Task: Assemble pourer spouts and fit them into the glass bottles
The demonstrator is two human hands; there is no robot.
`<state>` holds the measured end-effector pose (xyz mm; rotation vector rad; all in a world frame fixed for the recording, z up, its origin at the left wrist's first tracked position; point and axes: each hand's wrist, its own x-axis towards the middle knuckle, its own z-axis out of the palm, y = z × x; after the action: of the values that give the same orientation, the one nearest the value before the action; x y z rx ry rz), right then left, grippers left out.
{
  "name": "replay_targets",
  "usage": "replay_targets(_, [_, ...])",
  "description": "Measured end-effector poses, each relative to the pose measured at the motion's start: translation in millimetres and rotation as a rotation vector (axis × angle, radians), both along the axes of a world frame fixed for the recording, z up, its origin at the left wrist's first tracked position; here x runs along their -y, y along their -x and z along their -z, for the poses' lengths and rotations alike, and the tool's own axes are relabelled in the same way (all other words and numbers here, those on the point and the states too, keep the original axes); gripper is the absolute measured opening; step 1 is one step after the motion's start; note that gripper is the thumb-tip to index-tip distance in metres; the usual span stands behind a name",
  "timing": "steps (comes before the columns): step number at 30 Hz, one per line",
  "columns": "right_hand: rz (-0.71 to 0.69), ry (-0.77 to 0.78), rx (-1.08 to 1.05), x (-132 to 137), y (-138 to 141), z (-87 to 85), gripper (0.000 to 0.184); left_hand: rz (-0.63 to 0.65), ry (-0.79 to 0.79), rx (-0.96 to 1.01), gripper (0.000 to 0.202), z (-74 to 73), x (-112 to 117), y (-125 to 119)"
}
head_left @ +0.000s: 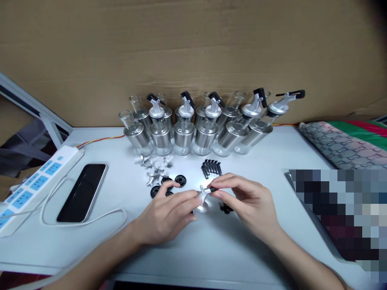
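At the far left of the white bench lie a power strip and a dark phone. Nearer the middle, loose silver spouts and black discs sit just beyond the left hand. Its grip is closed on a silver pourer cap — fingertips around the round base, close above the bench. The cap looks light, stiff and smooth, probably slippery; the broad base seems the surest place to hold, the thin spout less so. The right hand pinches a small black clip between thumb and forefinger, its end touching the spout tip — tiny, easily dropped. Behind stand glass-and-steel bottles; a patterned cloth lies at the right.
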<state>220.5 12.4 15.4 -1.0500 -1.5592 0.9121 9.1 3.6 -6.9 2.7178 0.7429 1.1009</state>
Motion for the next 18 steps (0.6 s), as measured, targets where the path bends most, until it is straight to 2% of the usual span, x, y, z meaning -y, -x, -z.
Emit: replay_targets(18, [-0.03,-0.027,0.067,0.6,-2.0,2.9,0.003,-0.014,-0.004,0.007,0.018,-1.6,-0.5,-4.2])
